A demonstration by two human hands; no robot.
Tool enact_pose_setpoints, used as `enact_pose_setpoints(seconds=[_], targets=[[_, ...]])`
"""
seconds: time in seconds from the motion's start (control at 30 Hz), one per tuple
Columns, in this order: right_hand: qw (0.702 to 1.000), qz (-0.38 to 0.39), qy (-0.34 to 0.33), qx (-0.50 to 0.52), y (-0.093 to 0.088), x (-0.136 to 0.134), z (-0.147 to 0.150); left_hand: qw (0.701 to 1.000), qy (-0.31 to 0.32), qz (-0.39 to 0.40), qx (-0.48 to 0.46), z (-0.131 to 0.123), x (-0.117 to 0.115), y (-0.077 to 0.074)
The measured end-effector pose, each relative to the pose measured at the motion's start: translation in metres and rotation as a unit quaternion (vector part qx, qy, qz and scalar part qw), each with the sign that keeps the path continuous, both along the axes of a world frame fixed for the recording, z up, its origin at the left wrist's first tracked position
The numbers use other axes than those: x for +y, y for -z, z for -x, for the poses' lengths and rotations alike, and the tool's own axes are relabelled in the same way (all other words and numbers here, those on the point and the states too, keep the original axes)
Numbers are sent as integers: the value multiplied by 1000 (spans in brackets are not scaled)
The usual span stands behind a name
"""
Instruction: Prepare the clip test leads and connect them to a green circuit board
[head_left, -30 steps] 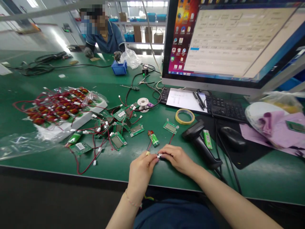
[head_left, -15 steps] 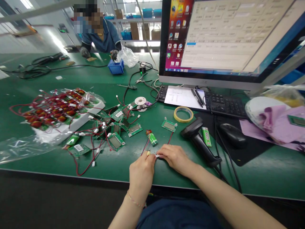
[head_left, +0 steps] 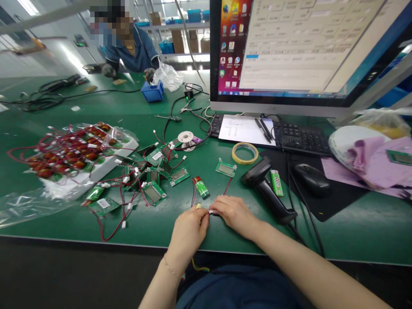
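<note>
My left hand [head_left: 191, 224] and my right hand [head_left: 235, 215] meet fingertip to fingertip above the table's front edge. Between them shows a small white connector [head_left: 210, 211], which the fingers of my right hand pinch. My left fingers are closed on the wire lead [head_left: 193, 198] of a green-wrapped battery pack [head_left: 202, 188] lying just beyond; its end is hidden in the fingers. A cream-yellow piece [head_left: 198, 206] shows at my left fingertips. Behind my right hand lies a small green display board [head_left: 225, 169], its red wire [head_left: 227, 185] running down to that hand.
Left are a heap of display boards [head_left: 153, 193] and a white foam tray [head_left: 111, 167] of wired parts. A barcode scanner [head_left: 268, 191], tape roll [head_left: 245, 153], mouse [head_left: 312, 179] and keyboard [head_left: 302, 139] lie right, before a monitor [head_left: 289, 105]. A co-worker [head_left: 133, 53] sits opposite.
My left hand and wrist have shifted slightly outward to the left, and the battery's wires now bow more. My fingertips still meet at the white connector. The whole view has shifted a little.
</note>
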State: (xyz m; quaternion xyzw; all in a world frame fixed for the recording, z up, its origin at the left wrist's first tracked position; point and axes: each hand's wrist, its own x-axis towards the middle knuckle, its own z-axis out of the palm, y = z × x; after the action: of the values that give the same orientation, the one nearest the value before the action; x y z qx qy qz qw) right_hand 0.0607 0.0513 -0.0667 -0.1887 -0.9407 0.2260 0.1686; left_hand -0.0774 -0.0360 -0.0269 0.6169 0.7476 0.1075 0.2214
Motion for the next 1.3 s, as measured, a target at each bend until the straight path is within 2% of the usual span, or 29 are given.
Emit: enact_pose_setpoints(seconds=[0.13,0.37,0.57,0.67,0.8,0.93,1.0,1.07,1.17,1.23,1.3], targets=[[1000,-2,-7,-1,2,2,0,998,-20,-30,-57,2,2,7],[999,-24,-34,-19,2,2,0,994,-22,-77,-75,0,1,16],[999,-29,-20,-27,3,2,0,994,-41,-68,-81,-3,4,16],[999,-25,-7,-30,3,3,-2,988,-79,-57,-116,3,2,10],[999,-17,-12,-37,1,-1,-9,952,-162,-104,-238,19,-8,-5],[999,-5,-20,-37,-14,-6,-10,869,-201,-141,-430,29,-16,-23],[999,6,29,-31,-29,0,-6,827,-215,-168,-492,29,-17,-30],[991,9,119,-61,-46,15,3,811,-215,-186,-511,29,-17,-35],[963,9,233,-138,-66,51,21,837,-202,-194,-470,30,-15,-39],[947,29,269,-175,-69,74,34,862,-206,-184,-425,32,-13,-41],[933,66,284,-211,-67,93,46,874,-225,-170,-397,33,-10,-41]])
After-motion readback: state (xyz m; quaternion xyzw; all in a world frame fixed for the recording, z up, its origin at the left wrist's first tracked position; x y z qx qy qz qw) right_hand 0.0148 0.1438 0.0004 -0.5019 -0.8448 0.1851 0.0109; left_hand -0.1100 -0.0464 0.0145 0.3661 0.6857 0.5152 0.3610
